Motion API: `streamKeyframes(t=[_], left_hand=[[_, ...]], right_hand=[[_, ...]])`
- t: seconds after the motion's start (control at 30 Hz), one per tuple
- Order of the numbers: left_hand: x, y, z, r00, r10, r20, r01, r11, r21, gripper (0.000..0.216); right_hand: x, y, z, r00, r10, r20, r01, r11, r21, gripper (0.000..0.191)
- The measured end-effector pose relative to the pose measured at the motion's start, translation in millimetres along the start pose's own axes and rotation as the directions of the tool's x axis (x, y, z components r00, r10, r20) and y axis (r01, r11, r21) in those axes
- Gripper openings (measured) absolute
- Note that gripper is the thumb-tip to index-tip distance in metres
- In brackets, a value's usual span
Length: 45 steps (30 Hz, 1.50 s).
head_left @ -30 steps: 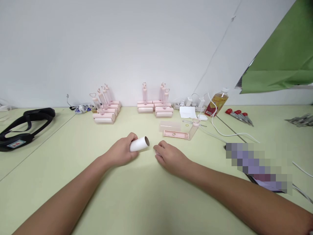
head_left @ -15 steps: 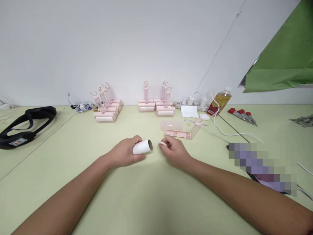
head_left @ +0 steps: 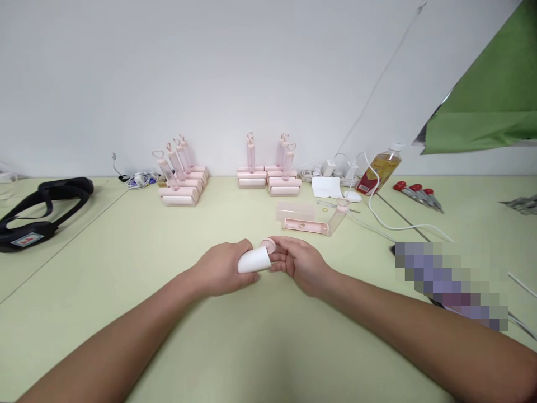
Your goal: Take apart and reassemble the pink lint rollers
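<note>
My left hand (head_left: 222, 267) is wrapped around a white lint roller refill (head_left: 254, 259), its end pointing right and slightly up. At that end, a small round pink end cap (head_left: 267, 244) rests at the fingertips of my right hand (head_left: 300, 263). The cap is tilted at the roll's upper rim; whether the two touch cannot be made out. The other fingers of my right hand are curled loosely beside the roll. Just beyond it lie an open pink roller case (head_left: 306, 226) with a clear pink handle (head_left: 338, 217) and a translucent pink cover (head_left: 295, 211).
Several pink lint rollers stand in groups at the back left (head_left: 179, 196) and back middle (head_left: 285, 186). A drink bottle (head_left: 380, 170), white cables, red-capped tools (head_left: 417, 196) and a blurred-out item (head_left: 448, 285) are on the right. A black head strap (head_left: 42, 215) lies left.
My left hand has moved the roll slightly right. My right hand has opened its pinch somewhat, and the pink cap has come up to the roll's end.
</note>
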<state>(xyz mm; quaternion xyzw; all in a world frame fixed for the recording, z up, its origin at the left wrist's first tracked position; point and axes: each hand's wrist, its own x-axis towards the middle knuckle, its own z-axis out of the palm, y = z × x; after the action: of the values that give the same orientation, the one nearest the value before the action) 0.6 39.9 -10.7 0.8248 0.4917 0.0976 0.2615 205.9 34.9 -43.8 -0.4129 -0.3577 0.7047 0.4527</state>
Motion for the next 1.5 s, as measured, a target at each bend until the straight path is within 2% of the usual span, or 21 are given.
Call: streamKeyframes(t=[0.1,0.27,0.43,0.53,0.67,0.87,1.03,1.23,1.4,1.5], left_hand=[[0.3,-0.9,0.1,0.999,-0.037,-0.035,0.036,0.999,-0.012,0.030],[0.2,0.7,0.0,1.000,0.022,-0.012,-0.023,0.995,-0.095,0.033],[0.5,-0.5,1.9,0.992,0.124,0.016,-0.121,0.986,-0.119,0.029],[0.5,-2.3,1.2,0.993,0.116,0.026,-0.113,0.988,-0.109,0.026],[0.5,-3.3,-0.8,0.993,0.117,0.023,-0.114,0.989,-0.096,0.028],[0.6,-3.2,-2.4,0.996,0.088,0.001,-0.088,0.993,-0.082,0.029],[1.1,-3.8,-2.3,0.998,0.067,-0.017,-0.068,0.995,-0.073,0.029],[2.4,-5.4,-2.1,0.998,0.057,-0.021,-0.058,0.997,-0.055,0.031],[3.4,-7.1,-1.0,0.997,0.068,-0.038,-0.071,0.993,-0.093,0.031],[3.7,-7.7,0.4,0.996,0.079,-0.039,-0.083,0.992,-0.094,0.031]], right_hand=[[-4.1,1.9,2.1,0.997,-0.038,-0.065,0.034,0.998,-0.060,0.021],[-9.4,2.0,5.0,0.992,-0.125,-0.006,0.123,0.981,-0.149,0.023],[-6.1,2.1,2.3,0.987,-0.065,0.144,0.088,0.983,-0.161,0.031],[-4.2,2.8,0.4,0.987,-0.049,0.152,0.068,0.991,-0.117,0.026],[-4.2,1.8,1.0,0.987,-0.110,0.117,0.124,0.985,-0.120,0.020],[-7.2,2.3,-0.2,0.969,-0.205,0.139,0.241,0.913,-0.328,0.033],[-6.8,7.5,-7.0,0.964,-0.229,0.137,0.263,0.896,-0.357,0.042],[-6.2,13.9,-9.0,0.894,-0.409,0.181,0.442,0.751,-0.491,0.040],[-8.4,14.6,-9.2,0.794,-0.554,0.249,0.582,0.577,-0.573,0.033],[-9.5,11.7,-7.7,0.749,-0.591,0.300,0.627,0.486,-0.609,0.029]])
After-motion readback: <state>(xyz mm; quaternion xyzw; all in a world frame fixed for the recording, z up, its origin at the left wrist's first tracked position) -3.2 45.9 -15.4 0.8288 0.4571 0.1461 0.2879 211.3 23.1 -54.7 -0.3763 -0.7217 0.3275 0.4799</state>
